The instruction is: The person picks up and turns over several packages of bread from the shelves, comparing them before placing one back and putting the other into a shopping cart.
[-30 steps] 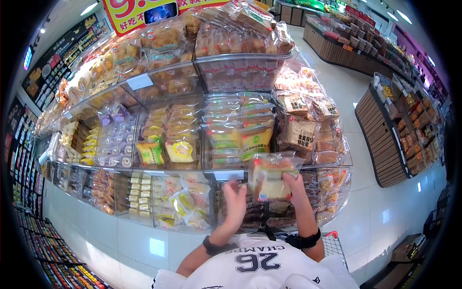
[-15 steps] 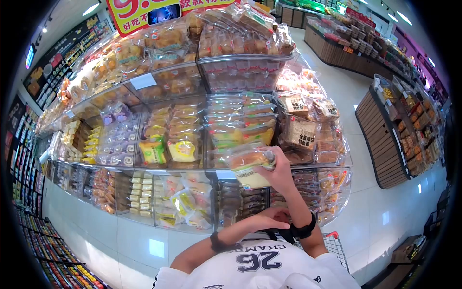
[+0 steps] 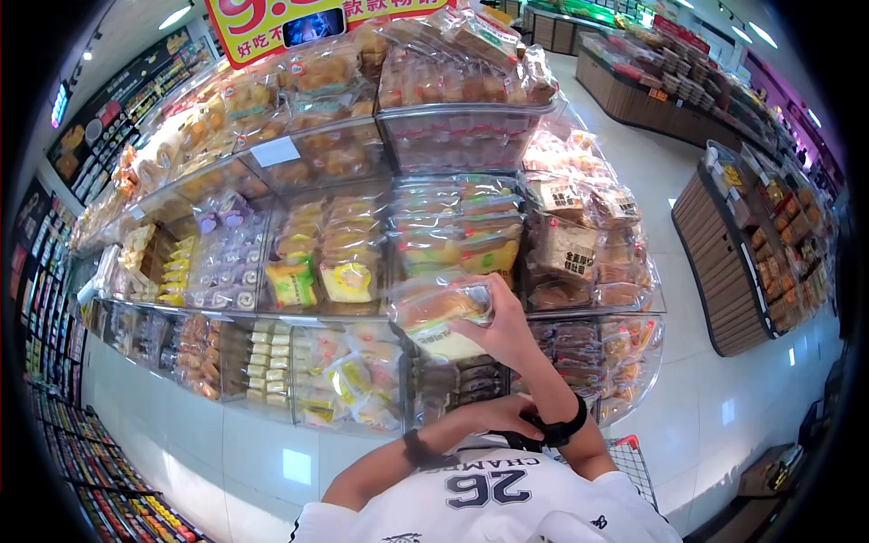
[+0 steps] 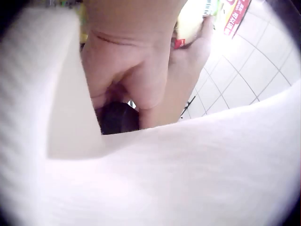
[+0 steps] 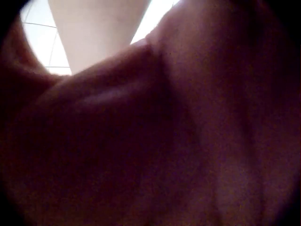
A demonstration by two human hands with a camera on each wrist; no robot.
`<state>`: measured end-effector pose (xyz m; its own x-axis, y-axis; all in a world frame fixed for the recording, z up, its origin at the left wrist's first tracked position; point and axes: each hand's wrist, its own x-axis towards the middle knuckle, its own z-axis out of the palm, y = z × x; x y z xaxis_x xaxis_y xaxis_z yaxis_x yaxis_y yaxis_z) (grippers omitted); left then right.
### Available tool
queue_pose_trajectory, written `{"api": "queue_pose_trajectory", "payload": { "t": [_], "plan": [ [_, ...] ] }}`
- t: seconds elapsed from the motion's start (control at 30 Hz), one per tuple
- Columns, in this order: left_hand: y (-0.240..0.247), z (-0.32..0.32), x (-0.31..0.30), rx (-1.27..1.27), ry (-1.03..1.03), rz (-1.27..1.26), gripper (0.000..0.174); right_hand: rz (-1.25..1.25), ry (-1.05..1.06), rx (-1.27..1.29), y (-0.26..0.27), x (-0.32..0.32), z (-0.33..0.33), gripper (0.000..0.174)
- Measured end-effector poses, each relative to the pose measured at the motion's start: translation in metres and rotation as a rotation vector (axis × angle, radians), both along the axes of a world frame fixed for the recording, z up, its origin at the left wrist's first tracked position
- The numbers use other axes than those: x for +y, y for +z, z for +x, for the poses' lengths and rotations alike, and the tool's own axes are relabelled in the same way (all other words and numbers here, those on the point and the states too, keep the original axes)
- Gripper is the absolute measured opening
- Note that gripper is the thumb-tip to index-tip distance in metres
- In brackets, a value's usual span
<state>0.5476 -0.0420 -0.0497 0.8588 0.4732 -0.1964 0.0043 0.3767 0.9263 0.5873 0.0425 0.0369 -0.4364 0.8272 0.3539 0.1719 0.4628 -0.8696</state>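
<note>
My right hand [image 3: 503,328] holds a clear-wrapped pack of sliced bread [image 3: 439,319] out over the front of the bread display, thumb across its near face. In the left wrist view the pack's pale bread [image 4: 188,23] shows beyond that hand. My left hand [image 3: 498,414] is at my right wrist, under the forearm. Its fingers and thumb close round the black device [image 4: 118,118] on the wristband [image 3: 566,421]; some fingertips are hidden. Dark, blurred skin fills most of the right wrist view.
Tiered clear bins hold green-and-yellow bread packs [image 3: 462,240], brown toast packs [image 3: 566,249] and yellow-labelled packs [image 3: 348,281]. A phone [image 3: 314,29] stands in front of the red and yellow sign. A wire cart [image 3: 629,462] is by my right side; a wooden-sided stand [image 3: 715,262] lies across the aisle.
The bread pack has tilted and moved left in my right hand. My left hand has come down from beside the pack to the right wrist and closed on the device there.
</note>
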Motion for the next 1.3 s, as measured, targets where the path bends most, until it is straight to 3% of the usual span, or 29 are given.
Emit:
{"api": "queue_pose_trajectory", "payload": {
  "t": [0.23,0.33,0.43,0.57,0.7,1.07,1.3],
  "plan": [
    [-0.02,-0.004,-0.003,-0.059,-0.023,-0.175,0.045,-0.383,0.13,0.381,-0.019,-0.011,0.001,0.047],
    [-0.01,-0.005,-0.003,-0.083,-0.019,-0.177,0.045,-0.508,0.076,0.478,-0.026,-0.015,0.007,0.047],
    [0.009,-0.008,-0.004,0.005,-0.032,-0.12,0.046,-0.03,-0.086,0.062,-0.041,-0.019,0.016,0.047],
    [-0.005,-0.008,-0.007,0.029,-0.02,0.017,0.048,0.297,-0.094,-0.178,-0.044,-0.028,0.02,0.054],
    [-0.01,-0.006,-0.01,0.011,-0.01,0.087,0.05,0.565,-0.042,-0.227,-0.042,-0.03,0.02,0.052],
    [-0.004,0.0,-0.008,0.027,-0.026,0.094,0.059,0.131,-0.287,0.101,-0.04,-0.019,0.02,0.053],
    [0.015,0.004,-0.007,0.185,-0.038,0.111,0.06,0.24,-0.251,0.036,-0.036,-0.017,0.025,0.053]
  ]
}}
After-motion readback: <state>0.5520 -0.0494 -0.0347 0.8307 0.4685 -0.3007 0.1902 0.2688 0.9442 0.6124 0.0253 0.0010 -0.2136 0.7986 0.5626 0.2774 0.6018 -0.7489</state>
